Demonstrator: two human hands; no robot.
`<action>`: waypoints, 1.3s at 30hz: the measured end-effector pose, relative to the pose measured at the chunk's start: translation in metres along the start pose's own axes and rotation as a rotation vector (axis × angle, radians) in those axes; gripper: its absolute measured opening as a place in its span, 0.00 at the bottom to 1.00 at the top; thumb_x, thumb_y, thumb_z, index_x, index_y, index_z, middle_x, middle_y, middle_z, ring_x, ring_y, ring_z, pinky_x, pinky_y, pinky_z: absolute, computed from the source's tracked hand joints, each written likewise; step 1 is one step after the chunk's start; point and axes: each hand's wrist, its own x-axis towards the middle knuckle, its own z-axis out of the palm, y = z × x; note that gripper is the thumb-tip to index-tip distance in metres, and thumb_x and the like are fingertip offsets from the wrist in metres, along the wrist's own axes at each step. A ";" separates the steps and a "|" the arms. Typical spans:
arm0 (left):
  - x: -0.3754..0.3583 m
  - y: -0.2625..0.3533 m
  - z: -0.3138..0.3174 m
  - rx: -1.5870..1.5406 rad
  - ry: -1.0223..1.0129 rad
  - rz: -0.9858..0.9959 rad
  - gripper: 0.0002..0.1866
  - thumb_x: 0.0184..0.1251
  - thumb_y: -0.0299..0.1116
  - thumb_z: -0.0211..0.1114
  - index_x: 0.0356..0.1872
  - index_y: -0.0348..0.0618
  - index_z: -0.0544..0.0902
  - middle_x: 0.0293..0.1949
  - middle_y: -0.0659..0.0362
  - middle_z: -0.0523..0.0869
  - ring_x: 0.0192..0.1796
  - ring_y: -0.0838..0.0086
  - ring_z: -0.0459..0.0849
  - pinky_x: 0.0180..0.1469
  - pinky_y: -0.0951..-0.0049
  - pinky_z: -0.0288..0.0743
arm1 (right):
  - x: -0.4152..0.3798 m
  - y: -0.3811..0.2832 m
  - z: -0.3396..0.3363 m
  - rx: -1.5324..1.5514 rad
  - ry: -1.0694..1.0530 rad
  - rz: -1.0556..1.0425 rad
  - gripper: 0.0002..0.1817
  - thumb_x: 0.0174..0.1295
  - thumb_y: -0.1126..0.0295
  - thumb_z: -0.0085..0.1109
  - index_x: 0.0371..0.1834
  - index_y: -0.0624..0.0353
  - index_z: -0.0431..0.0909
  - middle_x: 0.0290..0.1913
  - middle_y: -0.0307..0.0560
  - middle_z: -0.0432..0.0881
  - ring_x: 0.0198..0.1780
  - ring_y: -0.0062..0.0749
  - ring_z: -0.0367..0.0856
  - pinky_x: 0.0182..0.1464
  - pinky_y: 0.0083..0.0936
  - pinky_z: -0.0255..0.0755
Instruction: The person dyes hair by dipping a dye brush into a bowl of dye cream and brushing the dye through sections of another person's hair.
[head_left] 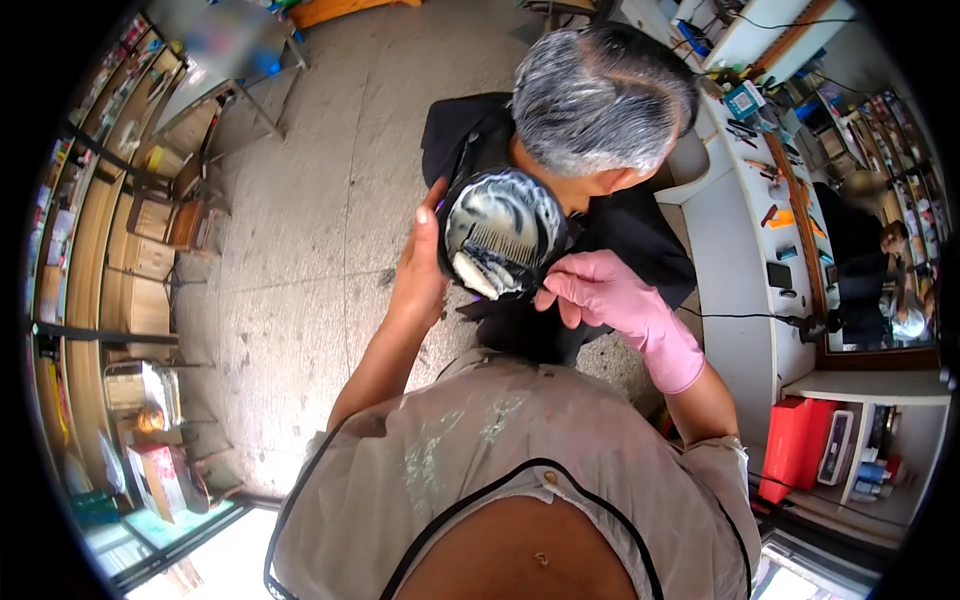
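From the gloved right hand (600, 290), the toothed comb (495, 242) lies to the left and slightly ahead, inside the dark round bowl (555, 245), with its long axis slanting down toward that hand's fingertips. The right hand is the nearer one to the comb's lower end, while the bare left hand (428, 250) is at the far side of the bowl. The right hand is narrow, thumb and fingers drawn close together just at the bowl's near right edge; dark against dark hides what lies between them, so I cannot tell whether they pinch a handle. The left hand holds the bowl by its left side, fingers curved around the wall and thumb up along the outside, the open top tipped toward the wearer. Pale cream (500, 205) coats the bowl's inside beyond the comb, and a thick white clump (485, 275) sits on the comb's nearer side. Ahead of the right hand is a seated person's head (605, 100), its hair streaked white, above a black cape (635, 245).
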 end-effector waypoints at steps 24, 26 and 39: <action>0.011 0.001 -0.008 -0.090 -0.063 -0.081 0.37 0.71 0.60 0.34 0.70 0.41 0.55 0.67 0.52 0.65 0.68 0.62 0.64 0.68 0.61 0.59 | -0.015 -0.028 -0.074 -1.347 1.388 -0.486 0.10 0.59 0.69 0.56 0.43 0.52 0.80 0.24 0.43 0.73 0.25 0.37 0.77 0.24 0.32 0.72; 0.012 0.002 -0.006 -0.108 -0.053 -0.059 0.35 0.72 0.59 0.32 0.68 0.42 0.60 0.66 0.53 0.67 0.67 0.62 0.65 0.68 0.60 0.59 | -0.016 -0.023 -0.061 -1.379 1.375 -0.482 0.09 0.60 0.68 0.56 0.42 0.52 0.80 0.24 0.43 0.73 0.25 0.37 0.77 0.24 0.32 0.72; 0.010 0.010 0.000 -0.112 -0.003 -0.109 0.36 0.71 0.61 0.36 0.66 0.40 0.63 0.63 0.53 0.70 0.65 0.63 0.69 0.66 0.61 0.63 | -0.007 -0.012 -0.079 -0.884 1.454 -0.694 0.09 0.62 0.71 0.54 0.44 0.56 0.79 0.30 0.46 0.77 0.28 0.39 0.79 0.27 0.31 0.74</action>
